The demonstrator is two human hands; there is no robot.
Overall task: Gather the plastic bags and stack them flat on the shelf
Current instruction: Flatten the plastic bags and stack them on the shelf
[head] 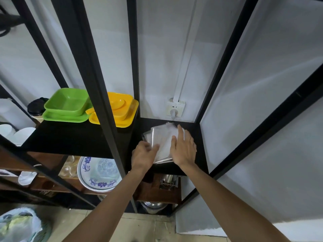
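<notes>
Head camera looks down on a black shelf (199,154) where a stack of clear plastic bags (161,137) lies, with both hands on it. The likeliest trouble, as I judge it, is slippage: the bags are thin and glossy, and they already sit fanned rather than square, with one edge poking out at the upper left and a silvery edge showing at the front. A sideways push from either hand could slide the top sheets off the lower ones, or nudge the pile toward the front lip of the shelf, below which stands a lower shelf with a blue-patterned plate (99,173). Lifting the palms quickly might also let the slick sheets spring up or drag along.

The right hand (183,149) lies flat on the right half of the pile, fingers (180,131) spread and extended toward the back wall, pressing rather than gripping. The left hand (142,155) sits at the near left corner, its fingers curled loosely against the edge of the pile; whether they pinch a sheet I cannot tell. The bags lie under and between the two hands, well clear of the yellow tray (120,110) on the neighbouring shelf.
</notes>
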